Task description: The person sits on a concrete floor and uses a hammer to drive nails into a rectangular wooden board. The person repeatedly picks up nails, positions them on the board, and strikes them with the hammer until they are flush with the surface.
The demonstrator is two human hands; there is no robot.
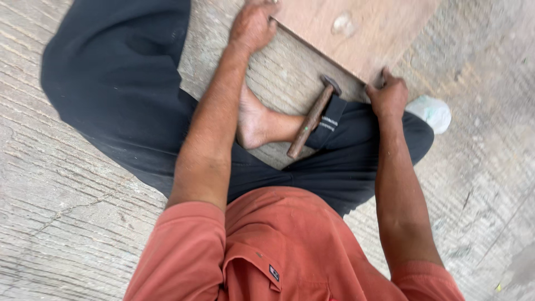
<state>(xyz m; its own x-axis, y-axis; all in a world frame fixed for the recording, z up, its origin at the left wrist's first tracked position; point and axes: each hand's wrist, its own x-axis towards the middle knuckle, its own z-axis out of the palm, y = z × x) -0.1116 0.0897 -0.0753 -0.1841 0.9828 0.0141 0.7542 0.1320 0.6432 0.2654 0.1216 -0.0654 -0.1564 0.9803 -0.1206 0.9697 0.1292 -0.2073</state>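
1. Two hands grip one plywood board (362, 30), the largest item here. It lies flat on the ribbed concrete floor (67, 212), running out of frame at the top edge; only its near corner and two edges show.
2. Person sits cross-legged on the floor, dark trousers (117, 83), red shirt (278, 245). One bare foot (253, 120) rests just below the board's near-left edge.
3. Left hand (253, 25): on the board's left edge, near the top of frame. Fingers curled over the edge, thumb side toward the body. Closed on the board.
4. Right hand (388, 96): at the board's near corner, fingers wrapped round the edge, narrow grip. Also closed on the board.
5. Hammer (313, 117): lies idle across the right shin, head toward the board's near edge, wooden handle pointing back at the body. Neither hand touches it.
6. White crumpled bag or cloth (432, 111): on the floor just right of the right knee; exact kind can't be told.
7. Progress, judged: board is being held or positioned w/ both hands; no nail visible, and a pale blotch on its face is too blurred to identify. Hammer work looks not yet in hand.
8. Clearance: open floor to left and right of the legs. Tight zone betw. board's near edge, foot and hammer head; little room there for sliding the board toward the body.
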